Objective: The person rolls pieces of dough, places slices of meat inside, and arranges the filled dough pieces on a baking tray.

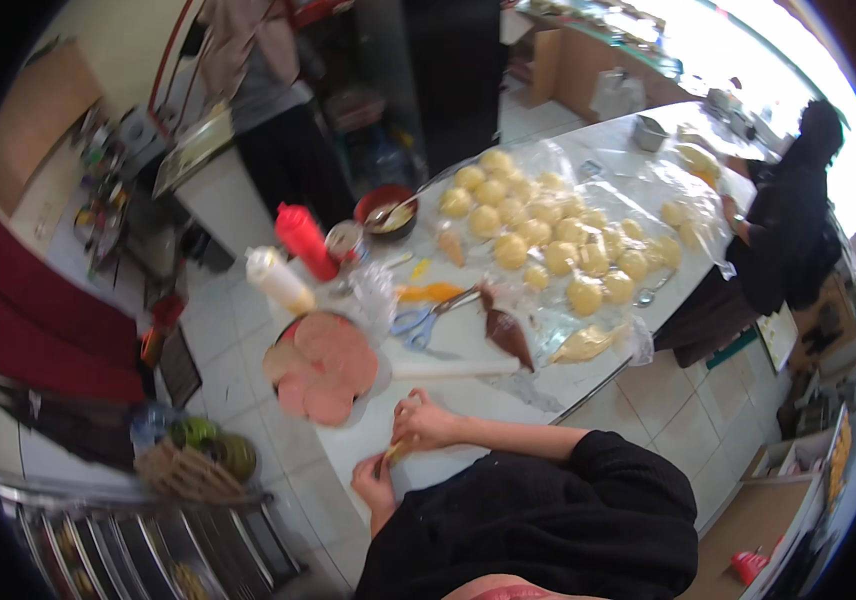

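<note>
At the near end of the white table (353,440), a small strip of yellowish dough (394,453) is between my hands. My right hand (424,424) has its fingers bent and pressed on the dough's upper end. My left hand (374,484) pinches the lower end, where a dark patch shows; I cannot make out what that is. Just beyond my hands lies a white rolling pin (456,369). To their upper left, round pink meat slices (323,362) overlap on a plate, most of which is hidden.
Blue-handled scissors (416,325), a brown-filled piping bag (508,335) and a pale-filled bag (588,345) lie beyond the pin. Many dough balls (538,232) sit farther back. Red (306,242) and white (280,280) squeeze bottles stand left. A person (793,215) works at the right.
</note>
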Demonstrator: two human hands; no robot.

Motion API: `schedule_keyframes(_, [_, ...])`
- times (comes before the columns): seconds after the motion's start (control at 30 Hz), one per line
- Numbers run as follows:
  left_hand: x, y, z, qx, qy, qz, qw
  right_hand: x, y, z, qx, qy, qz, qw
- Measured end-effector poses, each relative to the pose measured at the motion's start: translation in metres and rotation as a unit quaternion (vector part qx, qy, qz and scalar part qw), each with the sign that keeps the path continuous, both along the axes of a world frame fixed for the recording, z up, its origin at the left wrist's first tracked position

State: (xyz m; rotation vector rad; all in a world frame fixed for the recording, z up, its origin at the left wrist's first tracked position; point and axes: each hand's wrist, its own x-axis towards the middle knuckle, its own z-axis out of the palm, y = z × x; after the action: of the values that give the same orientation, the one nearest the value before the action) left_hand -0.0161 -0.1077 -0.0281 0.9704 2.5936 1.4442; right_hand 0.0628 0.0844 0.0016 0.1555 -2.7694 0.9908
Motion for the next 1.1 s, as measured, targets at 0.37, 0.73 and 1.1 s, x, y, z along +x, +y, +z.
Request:
schedule_keyframes(0.37, [0.003, -0.007, 0.024, -0.004, -0.054, -0.007, 0.998, -0.004, -0.014, 0.005, -0.021, 0.074, -0.078, 0.994])
schedule_keyframes(0.73, [0.012, 0.001, 0.015, -0.009, 0.081, 0.028, 0.996, -0.010, -0.023, 0.006, -0.004, 0.084, -0.040, 0.996])
schedule_keyframes(1.1, [0.012, -0.018, 0.010, -0.006, -0.056, 0.046, 0.997, -0.009, -0.033, 0.008, 0.009, 0.050, -0.033, 0.998])
